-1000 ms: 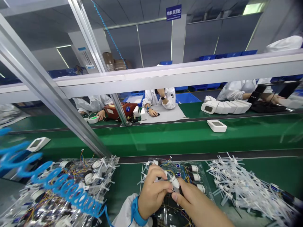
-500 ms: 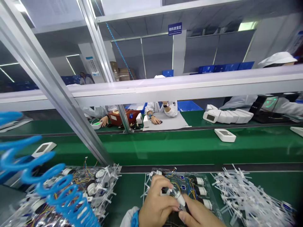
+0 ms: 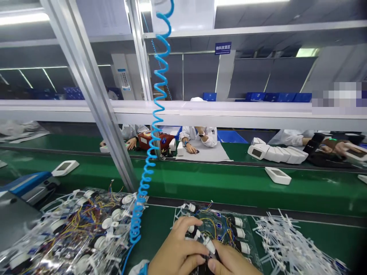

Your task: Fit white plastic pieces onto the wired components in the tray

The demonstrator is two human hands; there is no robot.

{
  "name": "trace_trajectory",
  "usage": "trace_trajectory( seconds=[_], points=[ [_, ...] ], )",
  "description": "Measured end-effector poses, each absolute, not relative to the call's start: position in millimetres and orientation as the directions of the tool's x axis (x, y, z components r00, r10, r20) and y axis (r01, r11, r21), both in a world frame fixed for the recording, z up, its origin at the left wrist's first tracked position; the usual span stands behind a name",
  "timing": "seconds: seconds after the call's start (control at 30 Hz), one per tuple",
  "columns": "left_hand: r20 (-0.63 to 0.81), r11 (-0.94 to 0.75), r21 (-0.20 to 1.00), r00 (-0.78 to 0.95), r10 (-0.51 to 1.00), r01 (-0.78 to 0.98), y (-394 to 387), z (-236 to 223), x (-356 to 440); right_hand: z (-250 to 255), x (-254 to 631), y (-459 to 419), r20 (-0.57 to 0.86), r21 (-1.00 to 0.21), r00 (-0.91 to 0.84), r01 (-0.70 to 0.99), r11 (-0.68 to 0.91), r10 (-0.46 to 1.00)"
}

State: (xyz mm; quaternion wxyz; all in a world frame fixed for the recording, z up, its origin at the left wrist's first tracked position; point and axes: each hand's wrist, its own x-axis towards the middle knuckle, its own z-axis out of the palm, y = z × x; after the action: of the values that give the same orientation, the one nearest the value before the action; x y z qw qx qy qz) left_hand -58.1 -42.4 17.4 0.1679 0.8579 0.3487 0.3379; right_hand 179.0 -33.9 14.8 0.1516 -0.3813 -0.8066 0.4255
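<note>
Both hands sit at the bottom of the view, close together. My left hand (image 3: 176, 248) and my right hand (image 3: 231, 263) pinch a small white cylindrical part (image 3: 210, 246) with their fingertips. It is wired into a bundle of coloured wires, white cylinders and small blue-labelled modules (image 3: 220, 225) lying on a transparent sheet. The fingers hide the part's lower end and the wiring beneath it.
A heap of wired assemblies (image 3: 80, 225) lies to the left, and loose white plastic ties (image 3: 292, 244) to the right. A blue coiled cord (image 3: 149, 130) hangs beside an aluminium upright (image 3: 97, 103). Beyond, a green conveyor belt (image 3: 218, 187) carries white devices; co-workers sit across it.
The view has swung and levelled, and the blue coiled cord now hangs mid-frame. My hands sit lower in the picture, still pinching the white part.
</note>
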Motion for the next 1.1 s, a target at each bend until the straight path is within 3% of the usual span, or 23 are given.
trace_trajectory(
  seconds=[0.1, 0.23, 0.37, 0.47, 0.6, 0.77, 1.0, 1.1],
  points=[
    [0.481, -0.664, 0.602, 0.463, 0.745, 0.443, -63.3, 16.4, -68.9, 28.3, 175.9, -42.4, -0.107, -0.769, -0.627, 0.544, 0.335, 0.772],
    [0.593, -0.623, 0.697, 0.205, 0.779, 0.355, -94.6, 6.2, -83.6, 42.8, 176.1, -56.8, -0.133, -0.686, -0.604, 0.628, 0.368, 0.785],
    [0.506, -0.482, 0.792, 0.038, 0.862, 0.375, -133.2, -13.0, -92.6, 44.4, 179.4, -89.2, -0.320, -0.559, -0.611, 0.739, 0.376, 0.724],
    [0.411, -0.387, 0.812, 0.045, 0.911, 0.437, -167.1, -32.0, -96.7, 38.8, 174.7, -128.3, -0.404, -0.520, -0.659, 0.736, 0.434, 0.634],
    [0.264, -0.320, 0.802, 0.181, 0.947, 0.504, -206.8, -54.6, -107.8, 14.2, 146.9, -175.7, -0.425, -0.446, -0.724, 0.690, 0.570, 0.543],
    [0.101, -0.377, 0.637, 0.411, 0.906, 0.673, -228.8, -58.7, -119.5, -14.6, 114.1, -198.4, -0.421, -0.322, -0.704, 0.705, 0.632, 0.572],
    [-0.110, -0.345, 0.351, 0.405, 0.908, 0.870, -216.7, -50.1, -96.9, -27.5, 150.4, -191.1, -0.314, -0.468, -0.778, 0.626, 0.624, 0.545],
    [-0.103, -0.394, 0.300, 0.441, 0.892, 0.869, -208.8, -57.5, -92.0, -49.2, 158.7, -187.9, -0.364, -0.435, -0.771, 0.637, 0.636, 0.522]
  ],
)
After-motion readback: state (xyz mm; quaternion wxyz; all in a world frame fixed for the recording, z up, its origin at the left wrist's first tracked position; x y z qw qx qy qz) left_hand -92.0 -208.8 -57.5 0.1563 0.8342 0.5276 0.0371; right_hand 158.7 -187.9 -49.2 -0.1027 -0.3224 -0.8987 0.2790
